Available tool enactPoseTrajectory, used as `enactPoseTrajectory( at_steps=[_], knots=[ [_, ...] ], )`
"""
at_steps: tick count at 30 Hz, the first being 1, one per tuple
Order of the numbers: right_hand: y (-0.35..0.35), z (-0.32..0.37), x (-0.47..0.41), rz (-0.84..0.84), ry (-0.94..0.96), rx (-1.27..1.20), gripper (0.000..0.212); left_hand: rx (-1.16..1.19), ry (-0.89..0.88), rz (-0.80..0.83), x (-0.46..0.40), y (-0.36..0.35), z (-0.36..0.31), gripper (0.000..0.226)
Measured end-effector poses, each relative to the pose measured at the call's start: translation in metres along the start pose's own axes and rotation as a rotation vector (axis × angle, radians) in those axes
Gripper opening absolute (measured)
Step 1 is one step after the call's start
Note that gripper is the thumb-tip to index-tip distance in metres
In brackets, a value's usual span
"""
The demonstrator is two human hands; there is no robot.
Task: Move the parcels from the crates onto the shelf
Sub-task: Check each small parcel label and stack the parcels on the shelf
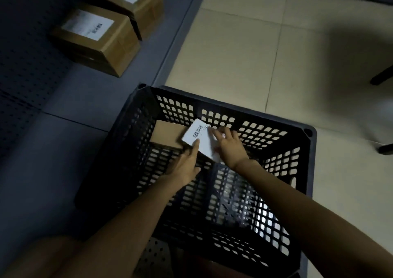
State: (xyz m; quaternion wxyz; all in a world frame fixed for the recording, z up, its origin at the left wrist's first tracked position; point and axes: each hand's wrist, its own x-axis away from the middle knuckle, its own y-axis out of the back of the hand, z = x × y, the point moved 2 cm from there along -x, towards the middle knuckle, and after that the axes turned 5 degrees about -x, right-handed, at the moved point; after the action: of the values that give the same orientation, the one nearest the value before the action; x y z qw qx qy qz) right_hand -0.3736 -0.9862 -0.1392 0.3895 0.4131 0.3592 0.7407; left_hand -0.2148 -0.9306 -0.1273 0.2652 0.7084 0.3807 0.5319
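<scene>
You had both hands down inside the black crate (276, 154), which stood on the tiled floor (276, 54) just beside the grey shelf (89, 94). The white parcel (202, 139), with a barcode label on top, lay in the far left part of the crate, partly over a brown cardboard box (168, 136) in the same corner. Your left hand (185, 163) was at the near left edge of the white parcel, with the fingers (195, 144) stretched along it; they looked more straight than curled, so I judge it was touching and not yet gripping. Your right hand (230, 145) lay on top of the parcel with the fingers spread flat over its right side, pressing and not closed around it.

On the shelf, two brown labelled boxes (95, 41) already stood side by side, well apart from the crate.

The white parcel looked flat and thin, so I think it was light, and maybe a little flexible; its surface seemed smooth and could slip under a flat palm. A better hold would be on two opposite edges, one hand at each side, with the thumbs on top. The cardboard box under it looked stiff and should take a firm grip at its sides.
</scene>
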Motion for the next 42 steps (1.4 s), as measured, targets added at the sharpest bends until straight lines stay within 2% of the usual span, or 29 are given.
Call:
enactPoseTrajectory(
  at_steps=[4,8,13,19,24,31,39,42],
  knots=[
    [-0.017,0.012,0.014,0.109,-0.033,-0.196,0.091,0.181,0.030,0.006,-0.002,-0.005,0.010,0.103],
    [-0.028,0.021,0.025,0.113,0.003,-0.342,0.102,0.274,0.010,-0.042,0.005,-0.002,0.019,0.107],
    [-0.027,0.041,0.036,0.024,-0.013,-0.400,0.089,0.226,0.017,-0.131,0.018,0.004,0.027,0.107],
    [-0.019,0.067,0.046,-0.069,0.012,-0.453,0.087,0.200,0.051,-0.273,0.042,0.019,0.040,0.102],
    [-0.006,0.091,0.062,-0.178,0.084,-0.414,0.088,0.248,-0.028,-0.387,0.075,0.034,0.044,0.095],
    [0.047,0.117,0.092,-0.326,0.201,-0.426,0.083,0.278,-0.080,-0.511,0.126,0.080,0.034,0.096],
    [0.132,0.167,0.123,-0.501,0.380,-0.411,0.081,0.155,-0.124,-0.700,0.200,0.164,0.017,0.091],
    [0.161,0.187,0.136,-0.559,0.453,-0.379,0.080,0.035,-0.118,-0.779,0.233,0.194,0.010,0.089]
  ],
)
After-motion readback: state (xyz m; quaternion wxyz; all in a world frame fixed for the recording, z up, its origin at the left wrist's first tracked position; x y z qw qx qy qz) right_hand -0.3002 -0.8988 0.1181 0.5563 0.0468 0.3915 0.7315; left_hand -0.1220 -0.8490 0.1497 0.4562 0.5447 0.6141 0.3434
